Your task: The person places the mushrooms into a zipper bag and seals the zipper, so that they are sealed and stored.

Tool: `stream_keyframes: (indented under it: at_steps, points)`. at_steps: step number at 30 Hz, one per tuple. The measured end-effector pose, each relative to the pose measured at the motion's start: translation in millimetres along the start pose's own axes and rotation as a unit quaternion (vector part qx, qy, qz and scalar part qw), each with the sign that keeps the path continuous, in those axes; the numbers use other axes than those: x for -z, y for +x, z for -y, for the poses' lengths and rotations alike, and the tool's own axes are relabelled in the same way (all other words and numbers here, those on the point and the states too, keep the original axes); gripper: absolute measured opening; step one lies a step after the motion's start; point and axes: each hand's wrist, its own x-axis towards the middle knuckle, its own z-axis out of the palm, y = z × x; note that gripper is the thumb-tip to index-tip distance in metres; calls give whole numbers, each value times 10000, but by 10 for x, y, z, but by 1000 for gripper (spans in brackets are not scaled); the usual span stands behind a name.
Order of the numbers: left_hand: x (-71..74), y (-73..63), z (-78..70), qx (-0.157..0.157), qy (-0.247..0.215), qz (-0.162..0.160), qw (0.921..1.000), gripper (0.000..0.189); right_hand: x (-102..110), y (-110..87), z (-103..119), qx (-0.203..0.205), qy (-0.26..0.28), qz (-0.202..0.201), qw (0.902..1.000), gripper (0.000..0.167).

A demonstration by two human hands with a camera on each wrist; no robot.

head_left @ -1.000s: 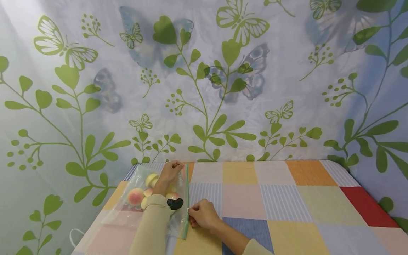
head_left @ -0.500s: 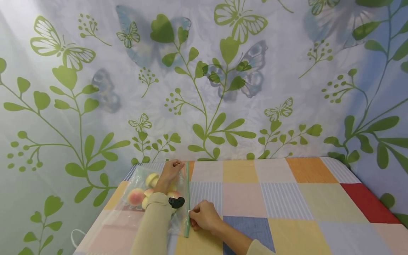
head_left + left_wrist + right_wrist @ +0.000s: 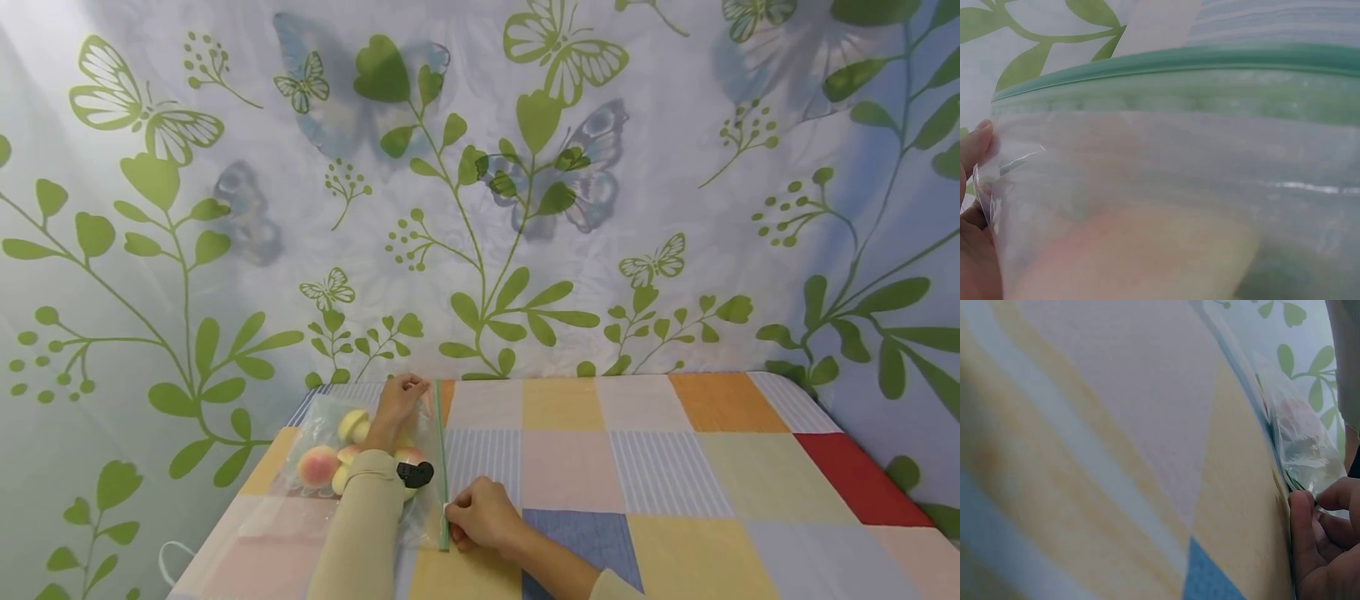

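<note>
A clear zip bag [image 3: 292,521] lies on the bed-like surface at left, its green zip strip [image 3: 441,433] running along the right edge. Inside are several yellow and pink mushroom-shaped pieces [image 3: 352,425] and a round pinkish one [image 3: 318,467]. My left hand [image 3: 397,404] reaches over the bag and pinches its far right corner; in the left wrist view, thumb and fingers [image 3: 977,147] are on that corner. Near the strip's close end, my right hand [image 3: 483,515] pinches a small white slider [image 3: 447,507]. The right wrist view shows the right fingertips [image 3: 1302,503] together at the bag's edge.
A patchwork cloth [image 3: 573,471] covers the surface and extends to the right of the bag. Behind it hangs a curtain [image 3: 480,250] printed with leaves and butterflies. A white cord loop [image 3: 171,554] shows at the lower left. A black strap device [image 3: 415,474] sits on the left wrist.
My right hand has slid slightly toward the near end of the zip strip. The strip's near end has shifted a little right and away. The left hand keeps its hold on the far corner.
</note>
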Motion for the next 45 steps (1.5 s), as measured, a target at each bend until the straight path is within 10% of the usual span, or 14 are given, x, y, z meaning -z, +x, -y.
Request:
stream_keyframes:
  at_steps: [32,45]
  points:
    - [-115,108,15,-236,587,140,9979,18,-16,-240,58,-442,65,408,9982,25]
    - [-331,69,-71,-323,1632,135,9860,14,-10,-282,76,-504,-63,358,9981,30]
